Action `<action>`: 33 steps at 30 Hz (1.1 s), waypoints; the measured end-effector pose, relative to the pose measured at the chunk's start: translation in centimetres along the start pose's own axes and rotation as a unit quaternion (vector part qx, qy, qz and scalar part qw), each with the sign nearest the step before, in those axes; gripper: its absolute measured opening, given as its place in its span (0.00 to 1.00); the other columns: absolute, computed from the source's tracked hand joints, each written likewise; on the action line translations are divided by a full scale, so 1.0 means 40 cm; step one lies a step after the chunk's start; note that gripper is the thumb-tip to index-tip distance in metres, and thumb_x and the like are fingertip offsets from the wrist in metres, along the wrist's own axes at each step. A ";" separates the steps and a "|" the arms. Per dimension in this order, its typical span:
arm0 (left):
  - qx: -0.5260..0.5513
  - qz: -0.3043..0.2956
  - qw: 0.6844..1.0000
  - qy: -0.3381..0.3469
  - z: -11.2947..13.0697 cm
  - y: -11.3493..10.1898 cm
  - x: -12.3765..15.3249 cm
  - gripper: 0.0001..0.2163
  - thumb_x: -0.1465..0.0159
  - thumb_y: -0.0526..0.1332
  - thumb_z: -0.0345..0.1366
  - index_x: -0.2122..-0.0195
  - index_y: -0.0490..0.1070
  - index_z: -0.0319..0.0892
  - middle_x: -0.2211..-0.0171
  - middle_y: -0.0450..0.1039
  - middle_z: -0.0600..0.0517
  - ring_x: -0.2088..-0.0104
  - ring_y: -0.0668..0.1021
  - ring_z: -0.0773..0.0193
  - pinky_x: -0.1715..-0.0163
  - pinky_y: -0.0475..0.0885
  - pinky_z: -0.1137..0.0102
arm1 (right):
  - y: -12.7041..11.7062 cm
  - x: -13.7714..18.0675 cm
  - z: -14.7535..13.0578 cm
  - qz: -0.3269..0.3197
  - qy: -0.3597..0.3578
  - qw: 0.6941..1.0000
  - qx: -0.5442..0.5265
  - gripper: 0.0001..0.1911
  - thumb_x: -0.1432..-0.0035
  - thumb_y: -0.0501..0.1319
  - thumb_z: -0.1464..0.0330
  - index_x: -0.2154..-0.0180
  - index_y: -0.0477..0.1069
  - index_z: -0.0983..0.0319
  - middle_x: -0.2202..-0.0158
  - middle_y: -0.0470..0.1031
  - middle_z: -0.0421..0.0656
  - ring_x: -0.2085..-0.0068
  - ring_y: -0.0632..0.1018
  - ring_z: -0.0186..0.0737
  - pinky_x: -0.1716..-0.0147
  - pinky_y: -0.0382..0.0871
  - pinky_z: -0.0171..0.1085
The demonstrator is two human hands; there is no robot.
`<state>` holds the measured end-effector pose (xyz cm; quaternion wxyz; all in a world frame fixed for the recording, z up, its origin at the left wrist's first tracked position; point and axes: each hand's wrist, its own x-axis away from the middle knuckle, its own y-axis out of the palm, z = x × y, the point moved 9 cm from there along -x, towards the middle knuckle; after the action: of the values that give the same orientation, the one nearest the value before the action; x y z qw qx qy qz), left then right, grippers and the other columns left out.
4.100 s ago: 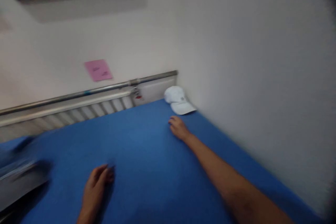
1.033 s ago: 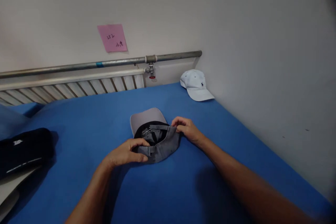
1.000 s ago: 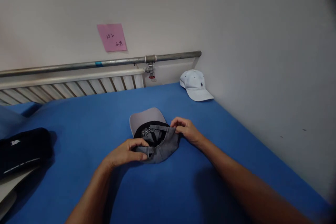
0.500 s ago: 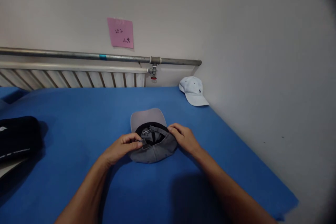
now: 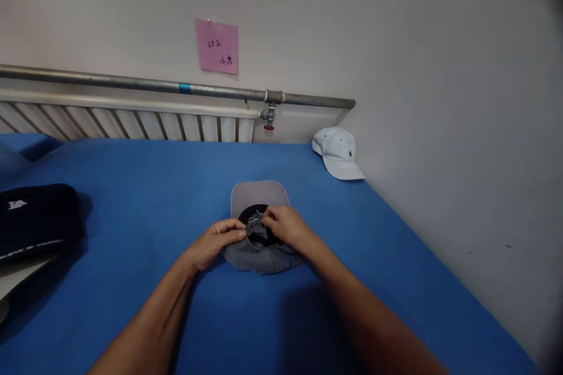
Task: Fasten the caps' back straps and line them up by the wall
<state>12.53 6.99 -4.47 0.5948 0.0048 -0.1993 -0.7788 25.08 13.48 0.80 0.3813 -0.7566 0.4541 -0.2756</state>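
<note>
Work on the strap (image 5: 250, 228) of the grey cap (image 5: 261, 259) seems to be the step in hand. The cap lies around the middle of the blue surface (image 5: 396, 281), opening upward, its brim (image 5: 259, 193) pointing at the far edge. Our left hand (image 5: 215, 244) is nearly closed, thumb and fingers pinching the back of the cap; our right hand (image 5: 288, 228) bends over the opening, fingertips drawn together on what looks like a strap end, though they partly hide it. The next move, we judge, calls for a steady left pinch and small, careful guiding on the right. A white cap (image 5: 336, 151) sits at the far right corner.
</note>
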 end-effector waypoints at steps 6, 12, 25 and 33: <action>0.005 0.006 1.000 0.007 0.008 -0.002 -0.008 0.09 0.47 0.69 0.38 0.68 0.76 0.40 0.71 0.75 0.54 0.70 0.74 0.70 0.66 0.66 0.74 | 0.010 0.063 0.042 0.009 0.033 0.906 -0.422 0.10 0.46 0.59 0.61 0.66 0.67 0.61 0.73 0.72 0.38 0.74 0.73 0.31 0.75 0.67 0.31; 0.023 0.001 1.000 -0.005 0.003 0.004 -0.009 0.08 0.45 0.68 0.38 0.66 0.75 0.42 0.70 0.76 0.53 0.70 0.75 0.68 0.66 0.68 0.73 | 0.068 0.087 0.009 -0.099 0.039 0.852 -0.513 0.09 0.49 0.61 0.65 0.65 0.67 0.61 0.78 0.71 0.35 0.84 0.68 0.27 0.85 0.62 0.28; -0.013 0.032 0.999 -0.003 0.014 0.009 0.003 0.08 0.49 0.71 0.37 0.69 0.76 0.42 0.72 0.76 0.54 0.70 0.74 0.69 0.68 0.67 0.75 | 0.097 0.070 0.024 -0.093 0.075 0.837 -0.534 0.08 0.48 0.61 0.64 0.70 0.68 0.62 0.80 0.64 0.31 0.88 0.60 0.21 0.90 0.53 0.26; -0.021 0.033 0.999 -0.009 0.009 0.008 0.007 0.08 0.46 0.69 0.39 0.69 0.75 0.42 0.72 0.77 0.54 0.71 0.74 0.69 0.67 0.67 0.75 | 0.106 0.073 0.014 -0.135 0.083 0.766 -0.623 0.09 0.52 0.64 0.66 0.70 0.67 0.63 0.77 0.66 0.33 0.84 0.59 0.21 0.87 0.54 0.26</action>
<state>12.66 6.79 -3.97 0.6181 -0.0206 -0.1884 -0.7629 24.74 9.79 -2.81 -0.2546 -0.8554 0.4491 -0.0424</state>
